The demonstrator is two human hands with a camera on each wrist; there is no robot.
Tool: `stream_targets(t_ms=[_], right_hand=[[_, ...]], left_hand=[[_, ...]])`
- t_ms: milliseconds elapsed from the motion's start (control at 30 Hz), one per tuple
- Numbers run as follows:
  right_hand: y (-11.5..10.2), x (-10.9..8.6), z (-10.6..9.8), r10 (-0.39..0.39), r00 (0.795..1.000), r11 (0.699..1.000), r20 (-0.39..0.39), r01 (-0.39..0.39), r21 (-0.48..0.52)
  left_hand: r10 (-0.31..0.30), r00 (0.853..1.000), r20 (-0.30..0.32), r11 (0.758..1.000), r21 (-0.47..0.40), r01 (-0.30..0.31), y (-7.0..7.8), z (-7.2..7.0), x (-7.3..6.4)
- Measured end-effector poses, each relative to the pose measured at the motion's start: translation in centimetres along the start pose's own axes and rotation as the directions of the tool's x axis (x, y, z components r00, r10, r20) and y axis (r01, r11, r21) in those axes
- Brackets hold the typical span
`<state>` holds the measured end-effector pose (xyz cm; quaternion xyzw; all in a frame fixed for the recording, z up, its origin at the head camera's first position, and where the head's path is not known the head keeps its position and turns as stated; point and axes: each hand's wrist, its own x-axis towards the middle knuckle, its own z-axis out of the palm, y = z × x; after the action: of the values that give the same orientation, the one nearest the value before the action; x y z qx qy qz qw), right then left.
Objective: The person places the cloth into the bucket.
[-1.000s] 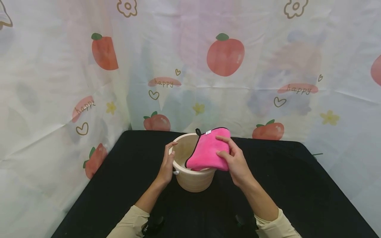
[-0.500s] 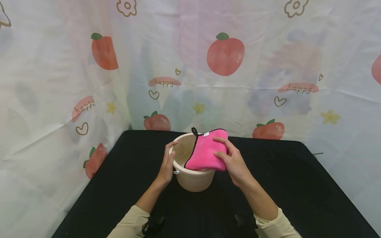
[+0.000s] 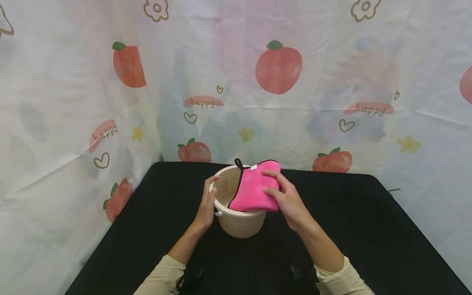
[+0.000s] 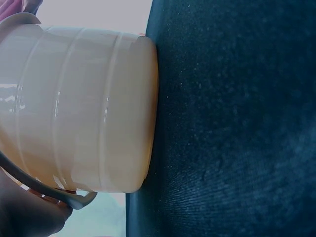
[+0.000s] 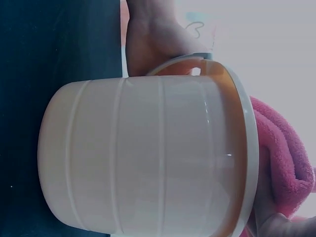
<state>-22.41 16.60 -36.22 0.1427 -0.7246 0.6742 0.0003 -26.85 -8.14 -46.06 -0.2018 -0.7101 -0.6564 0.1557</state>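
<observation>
A cream plastic bucket [image 3: 241,227] with ribbed sides stands upright on the black table. My left hand [image 3: 206,205] grips its left rim, fingers over the edge; part of that hand [image 4: 29,210] shows beside the bucket's handle in the left wrist view. My right hand [image 3: 293,207] pinches a folded pink towel [image 3: 254,190] between thumb and fingers. The towel has black edging, a white tag and a black hanging loop. It lies over the right part of the bucket's mouth, and in the right wrist view its thick fold [image 5: 279,148] shows just above the rim. The bucket's bottom is hidden.
A black cloth covers the table [image 3: 350,229]. Behind and to the left hangs a pale curtain [image 3: 236,61] printed with peaches, hearts and flowers, close to the table's far edge. The bucket's side [image 4: 84,103] is near the left wrist camera.
My right hand has moved the pink towel slightly left, further over the bucket's mouth. My left hand and the bucket have stayed in place.
</observation>
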Motion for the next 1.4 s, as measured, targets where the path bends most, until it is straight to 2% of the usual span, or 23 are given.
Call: stream_targets(t_ms=[333, 867, 1400], right_hand=[[-0.10, 0.10, 0.05, 0.023, 1.000, 0.999, -0.004, -0.023, -0.047], [-0.34, 0.06, 0.00, 0.074, 0.997, 0.991, 0.026, -0.070, -0.114], [-1.01, -0.27, 0.05, 0.064, 0.994, 0.975, 0.083, -0.044, -0.220]], left_hand=[[-0.012, 1.000, 0.003, 1.000, -0.004, 0.012, 0.07, -0.07, 0.01], [0.003, 1.000, 0.000, 1.000, -0.004, -0.003, 0.06, -0.04, 0.03], [-0.006, 1.000, -0.002, 1.000, -0.006, 0.006, 0.13, -0.09, 0.04]])
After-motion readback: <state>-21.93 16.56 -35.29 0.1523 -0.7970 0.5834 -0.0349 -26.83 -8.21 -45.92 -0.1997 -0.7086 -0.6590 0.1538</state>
